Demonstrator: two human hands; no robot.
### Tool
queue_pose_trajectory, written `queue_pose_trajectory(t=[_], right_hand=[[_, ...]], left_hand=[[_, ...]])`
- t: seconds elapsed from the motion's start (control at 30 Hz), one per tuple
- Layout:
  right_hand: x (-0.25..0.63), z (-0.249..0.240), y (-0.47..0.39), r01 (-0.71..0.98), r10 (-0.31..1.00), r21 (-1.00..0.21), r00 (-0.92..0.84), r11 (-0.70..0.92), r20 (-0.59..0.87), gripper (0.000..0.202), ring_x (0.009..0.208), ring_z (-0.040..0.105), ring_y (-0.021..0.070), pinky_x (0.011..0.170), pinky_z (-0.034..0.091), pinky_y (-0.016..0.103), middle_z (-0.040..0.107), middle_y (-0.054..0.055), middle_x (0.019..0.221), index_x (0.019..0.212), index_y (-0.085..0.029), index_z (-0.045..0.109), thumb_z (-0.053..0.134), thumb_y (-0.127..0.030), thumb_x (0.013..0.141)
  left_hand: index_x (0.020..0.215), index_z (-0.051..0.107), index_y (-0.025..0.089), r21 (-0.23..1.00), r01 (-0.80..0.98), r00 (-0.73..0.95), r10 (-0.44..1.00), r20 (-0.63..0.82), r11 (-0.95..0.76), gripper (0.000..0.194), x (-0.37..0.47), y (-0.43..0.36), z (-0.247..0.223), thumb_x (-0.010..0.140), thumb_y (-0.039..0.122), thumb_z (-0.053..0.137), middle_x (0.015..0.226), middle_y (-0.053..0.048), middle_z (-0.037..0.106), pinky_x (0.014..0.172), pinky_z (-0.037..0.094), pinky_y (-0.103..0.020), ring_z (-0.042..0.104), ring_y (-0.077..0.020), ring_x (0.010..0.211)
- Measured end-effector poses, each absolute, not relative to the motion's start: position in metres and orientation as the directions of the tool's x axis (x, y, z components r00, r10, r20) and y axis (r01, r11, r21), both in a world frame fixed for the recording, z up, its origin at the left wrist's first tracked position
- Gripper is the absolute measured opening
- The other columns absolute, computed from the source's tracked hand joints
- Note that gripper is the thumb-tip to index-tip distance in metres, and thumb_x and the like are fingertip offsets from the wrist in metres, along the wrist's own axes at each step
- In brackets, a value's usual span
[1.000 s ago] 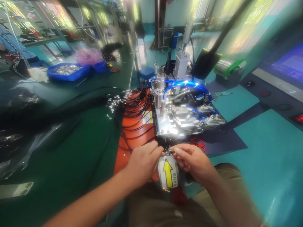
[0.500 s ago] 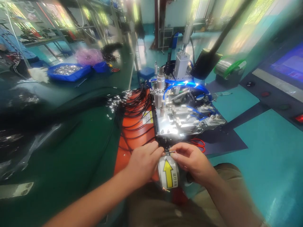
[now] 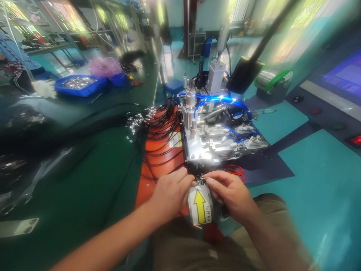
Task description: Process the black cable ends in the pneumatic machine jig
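My right hand (image 3: 232, 192) pinches a thin wire (image 3: 205, 178) between thumb and forefinger, at the front edge of the machine (image 3: 214, 139). Opposite it, my left hand (image 3: 172, 191) is closed with its fingertips by the same spot; what they grip is hidden. Just below both hands sits a rounded metal part with a yellow arrow label (image 3: 200, 207). Several black cables (image 3: 162, 153) run across the orange plate (image 3: 152, 169) left of the machine, their shiny ends (image 3: 138, 121) bunched at its far left.
Red-handled scissors or pliers (image 3: 236, 171) lie right of the machine. A green-rimmed solder wire spool (image 3: 273, 81) stands behind, near a control panel (image 3: 332, 109). At the left are a blue tray of metal parts (image 3: 80, 90) and a co-worker's gloved hand (image 3: 45, 89).
My right hand has shifted slightly right and up with the thin wire, away from the left fingertips. My left hand stays in about the same place.
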State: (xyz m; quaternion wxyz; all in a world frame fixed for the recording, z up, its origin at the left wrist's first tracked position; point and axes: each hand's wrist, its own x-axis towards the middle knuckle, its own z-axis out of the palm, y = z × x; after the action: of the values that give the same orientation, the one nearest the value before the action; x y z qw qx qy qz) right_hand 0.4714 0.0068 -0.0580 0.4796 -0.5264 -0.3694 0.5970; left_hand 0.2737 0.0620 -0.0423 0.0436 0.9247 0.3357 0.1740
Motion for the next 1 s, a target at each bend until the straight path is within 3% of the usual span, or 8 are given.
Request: queue_pose_trajectory(t=[0.1,0.17,0.27,0.33,0.7,1.0], right_hand=[[0.467,-0.058,0.004,-0.06,0.972,-0.98,0.131,-0.19,-0.197,0.025,0.053,0.046,0.0106,0.047,0.038,0.022,0.056,-0.001,0.064,0.097,-0.017,0.071,0.07,-0.04,0.088],[0.463,-0.06,0.0,0.129,0.971,-0.99,0.238,-0.05,-0.018,0.02,0.063,0.054,0.0138,0.056,0.045,0.025,0.061,0.001,0.077,0.104,-0.02,0.07,0.066,-0.035,0.091],[0.458,-0.066,-0.009,0.418,0.922,-0.896,0.268,0.149,0.279,0.024,0.078,0.058,0.0169,0.071,0.049,0.029,0.061,0.004,0.092,0.117,-0.023,0.067,0.06,-0.025,0.095],[0.455,-0.069,-0.014,0.505,0.901,-0.838,0.236,0.206,0.364,0.028,0.081,0.06,0.0171,0.074,0.05,0.029,0.06,0.005,0.098,0.122,-0.023,0.066,0.057,-0.022,0.096],[0.454,-0.073,-0.018,0.507,0.917,-0.828,0.161,0.239,0.364,0.032,0.083,0.062,0.0167,0.068,0.052,0.026,0.059,0.005,0.102,0.126,-0.025,0.066,0.056,-0.018,0.096],[0.456,-0.078,-0.023,0.417,0.934,-0.874,0.133,0.251,0.332,0.036,0.088,0.059,0.0169,0.075,0.05,0.027,0.056,0.005,0.104,0.131,-0.027,0.063,0.052,-0.017,0.098]], left_hand=[[0.089,0.066,0.019,0.215,0.621,0.709,0.657,0.257,-0.754,0.031,0.275,0.062,-0.042,0.1,0.029,0.04,0.076,-0.002,0.055,0.053,0.032,-0.028,0.05,-0.0153,0.064],[0.087,0.066,0.018,0.226,0.628,0.709,0.667,0.229,-0.745,0.032,0.276,0.062,-0.042,0.1,0.029,0.039,0.076,-0.002,0.055,0.054,0.033,-0.028,0.051,-0.0155,0.065],[0.087,0.066,0.018,0.246,0.637,0.706,0.681,0.193,-0.731,0.034,0.276,0.062,-0.041,0.101,0.029,0.037,0.077,-0.003,0.055,0.056,0.035,-0.028,0.052,-0.0159,0.066],[0.087,0.066,0.018,0.254,0.643,0.703,0.689,0.177,-0.722,0.035,0.276,0.062,-0.041,0.101,0.03,0.036,0.078,-0.003,0.055,0.057,0.036,-0.029,0.052,-0.0161,0.067],[0.086,0.065,0.019,0.243,0.661,0.701,0.7,0.138,-0.71,0.036,0.276,0.061,-0.043,0.101,0.031,0.035,0.078,-0.003,0.055,0.057,0.036,-0.029,0.053,-0.0163,0.067],[0.088,0.066,0.018,0.298,0.668,0.682,0.721,0.121,-0.682,0.035,0.277,0.061,-0.041,0.101,0.032,0.036,0.079,-0.003,0.056,0.06,0.04,-0.028,0.054,-0.0162,0.069]])
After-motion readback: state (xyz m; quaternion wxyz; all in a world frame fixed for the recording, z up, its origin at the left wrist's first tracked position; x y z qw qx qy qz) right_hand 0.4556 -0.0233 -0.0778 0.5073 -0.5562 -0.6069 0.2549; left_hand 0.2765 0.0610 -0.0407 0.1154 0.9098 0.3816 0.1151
